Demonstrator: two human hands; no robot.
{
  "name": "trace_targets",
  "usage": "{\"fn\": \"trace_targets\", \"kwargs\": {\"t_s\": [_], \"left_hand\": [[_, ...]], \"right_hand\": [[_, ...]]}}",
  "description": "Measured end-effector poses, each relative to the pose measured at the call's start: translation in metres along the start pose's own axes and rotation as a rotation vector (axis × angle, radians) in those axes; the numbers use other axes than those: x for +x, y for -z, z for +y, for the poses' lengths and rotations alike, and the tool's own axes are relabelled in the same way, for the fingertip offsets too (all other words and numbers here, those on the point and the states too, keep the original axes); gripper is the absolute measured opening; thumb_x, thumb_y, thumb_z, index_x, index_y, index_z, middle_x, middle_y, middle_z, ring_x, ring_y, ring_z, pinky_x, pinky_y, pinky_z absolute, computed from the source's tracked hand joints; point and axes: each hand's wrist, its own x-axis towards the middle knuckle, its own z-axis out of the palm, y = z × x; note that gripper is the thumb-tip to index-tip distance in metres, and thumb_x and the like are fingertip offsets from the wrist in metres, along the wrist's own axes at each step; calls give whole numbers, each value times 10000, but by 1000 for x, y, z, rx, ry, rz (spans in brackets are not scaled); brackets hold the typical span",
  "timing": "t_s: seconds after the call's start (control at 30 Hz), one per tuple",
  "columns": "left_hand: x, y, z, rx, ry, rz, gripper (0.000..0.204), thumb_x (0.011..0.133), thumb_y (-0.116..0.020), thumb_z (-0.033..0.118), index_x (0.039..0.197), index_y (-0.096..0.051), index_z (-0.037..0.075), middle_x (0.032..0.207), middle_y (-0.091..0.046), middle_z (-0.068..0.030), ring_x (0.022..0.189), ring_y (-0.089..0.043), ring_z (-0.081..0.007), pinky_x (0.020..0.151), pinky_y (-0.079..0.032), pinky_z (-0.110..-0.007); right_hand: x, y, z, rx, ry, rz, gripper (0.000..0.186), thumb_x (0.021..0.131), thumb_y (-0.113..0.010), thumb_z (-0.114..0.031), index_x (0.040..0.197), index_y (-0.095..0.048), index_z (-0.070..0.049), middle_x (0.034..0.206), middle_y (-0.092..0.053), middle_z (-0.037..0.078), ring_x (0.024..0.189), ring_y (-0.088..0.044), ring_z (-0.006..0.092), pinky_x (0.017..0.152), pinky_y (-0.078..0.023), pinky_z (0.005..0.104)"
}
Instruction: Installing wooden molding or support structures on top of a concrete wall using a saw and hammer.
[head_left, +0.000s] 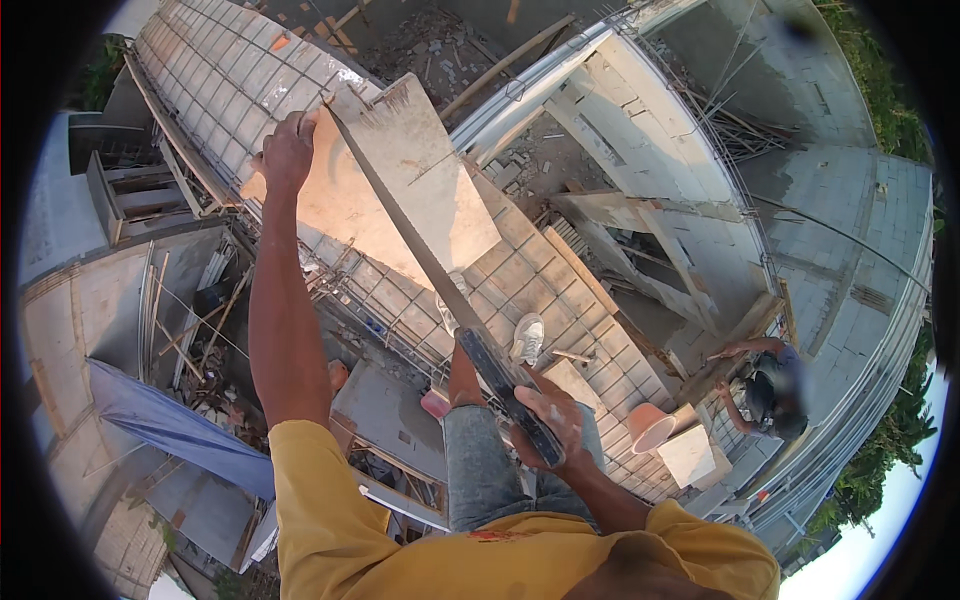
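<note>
A long hand saw (398,220) runs slantwise across the middle of the head view, its toothed blade reaching up and left from a dark handle. My right hand (552,420) is wrapped round that handle, in front of my denim shorts. At the far end of the blade, my left hand (288,152) has its fingers curled in, with thumb and fingertip at the saw's tip. Below the blade lies a pale flat board (440,170), with an orange-lit sheet (345,205) beside it. Whether the teeth touch the board I cannot tell.
A rebar grid (515,265) covers the raised deck under my shoe (527,338). An orange bucket (650,427) and a board offcut (688,457) stand at right. Another person (765,390) is beyond them. Drops and rubble flank the deck; a blue tarp (175,425) hangs at left.
</note>
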Motion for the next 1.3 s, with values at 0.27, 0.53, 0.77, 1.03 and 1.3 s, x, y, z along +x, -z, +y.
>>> {"fn": "trace_targets", "kwargs": {"t_s": [0.27,0.53,0.77,1.03,1.3], "left_hand": [[7,-8,30,0,-103,-47,432,958,-412,524,1188,-599,209,1203,-624,-73,1119,-561,-337,905,-318,-599],[12,0,-30,-157,-84,-118,413,954,-431,523,1138,-624,207,1114,-660,-105,1089,-582,-344,862,-315,-635],[-48,6,85,-50,-91,68,349,938,-499,467,1106,-622,188,1066,-670,-72,1037,-580,-323,898,-308,-549],[-15,-4,19,-32,-24,82,363,931,-497,499,1128,-622,222,1082,-670,-62,1038,-583,-317,915,-300,-535],[26,3,-1,-273,-178,-49,439,943,-499,481,1178,-607,126,920,-696,-171,879,-670,-315,763,-484,-390]], "right_hand": [[1,25,-32,-230,-43,-121,688,712,-673,37,1334,-382,-13,996,-664,177,668,-686,261,598,-552,330],[106,-65,26,167,-133,-32,685,701,-642,77,1349,-506,-96,929,-682,117,652,-604,217,656,-485,271],[146,-51,45,85,-256,73,531,786,-573,56,1308,-511,-19,878,-633,85,694,-598,103,640,-470,231],[-7,-44,85,-45,117,20,528,813,-602,44,1320,-469,-15,1031,-684,208,811,-709,210,728,-543,296],[48,-5,3,12,-189,-155,649,697,-671,81,1314,-488,-4,810,-650,80,644,-624,177,589,-497,282]]}}
